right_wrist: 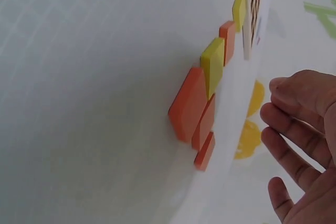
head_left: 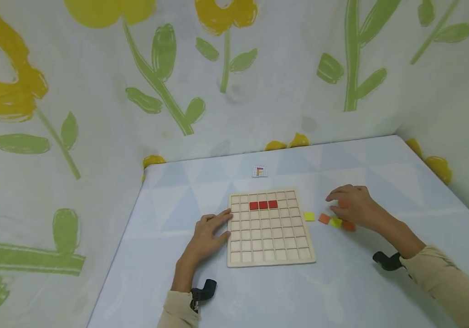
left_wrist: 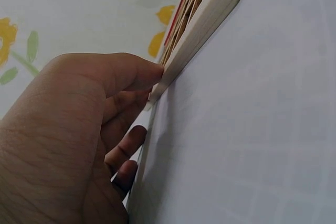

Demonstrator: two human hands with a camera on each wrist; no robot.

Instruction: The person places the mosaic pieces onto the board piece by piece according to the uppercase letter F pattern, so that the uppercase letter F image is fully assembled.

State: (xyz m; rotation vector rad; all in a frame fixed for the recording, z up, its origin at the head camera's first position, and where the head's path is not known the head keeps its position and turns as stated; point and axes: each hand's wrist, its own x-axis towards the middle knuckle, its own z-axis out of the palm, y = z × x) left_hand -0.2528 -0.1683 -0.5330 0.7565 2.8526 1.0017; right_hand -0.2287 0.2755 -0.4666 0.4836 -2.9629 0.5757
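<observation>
A wooden grid board [head_left: 270, 232] lies flat on the table, with three red square tiles [head_left: 263, 205] in a row of cells near its far side. My left hand [head_left: 206, 238] rests against the board's left edge; the left wrist view shows the thumb touching the wooden rim [left_wrist: 176, 66]. Right of the board, my right hand [head_left: 357, 207] hovers over loose tiles, its fingers loosely bent with nothing visible between them. Below it are a yellow tile [right_wrist: 212, 66] and several orange tiles [right_wrist: 190, 106]. Another yellow tile [head_left: 309, 216] lies beside the board's right edge.
A small pattern card [head_left: 260, 171] with a coloured grid figure lies behind the board. A flower-printed cloth wall [head_left: 259, 109] rises along the table's far edge. The pale table [head_left: 267, 296] extends in front of the board.
</observation>
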